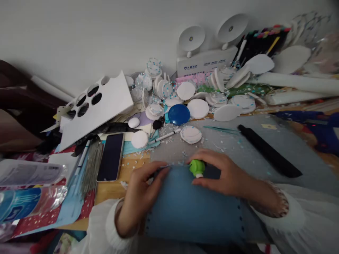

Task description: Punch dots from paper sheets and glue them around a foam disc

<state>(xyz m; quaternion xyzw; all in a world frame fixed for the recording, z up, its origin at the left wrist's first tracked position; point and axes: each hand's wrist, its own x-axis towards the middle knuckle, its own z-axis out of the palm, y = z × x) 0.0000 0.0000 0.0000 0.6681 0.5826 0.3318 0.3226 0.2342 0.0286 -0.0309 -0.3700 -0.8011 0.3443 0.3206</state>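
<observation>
Between the half-curled fingers and thumb of the right hand (225,173), a green tool (197,167) is gripped at the far edge of the blue sheet (193,208), whose far-left corner is pinched by the nearly closed left hand (141,194), presumably for steadiness.

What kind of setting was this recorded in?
Probably a craft or hobby worktable, perhaps at home: a blue hot-glue gun lies at the right, piles of white foam-like discs crowd the back, and a blue sheet with punched-looking edges sits under the hands.
</observation>
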